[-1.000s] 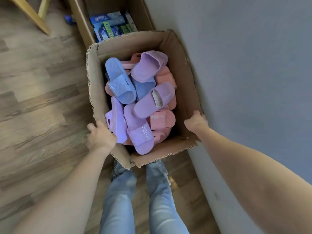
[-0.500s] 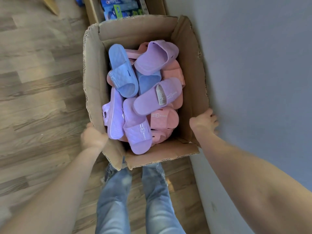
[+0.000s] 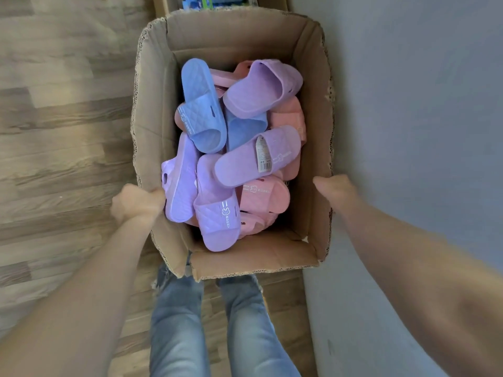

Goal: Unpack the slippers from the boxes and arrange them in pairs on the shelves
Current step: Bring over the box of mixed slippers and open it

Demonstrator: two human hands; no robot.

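The left hand (image 3: 136, 204) and right hand (image 3: 336, 190) gripped the box (image 3: 152, 126) by its side walls, fingers (image 3: 155, 193) curled over the rims; the slippers (image 3: 258, 156) lay jumbled inside, seemingly none unpacked; the next move called for matching a pair

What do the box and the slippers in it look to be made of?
Box: brown corrugated cardboard, matte; the wavy fluting shows along its rough-cut rim. Slippers: probably soft moulded foam or rubber, matte pastel; quilted embossing, one-piece shape, no stitching visible.
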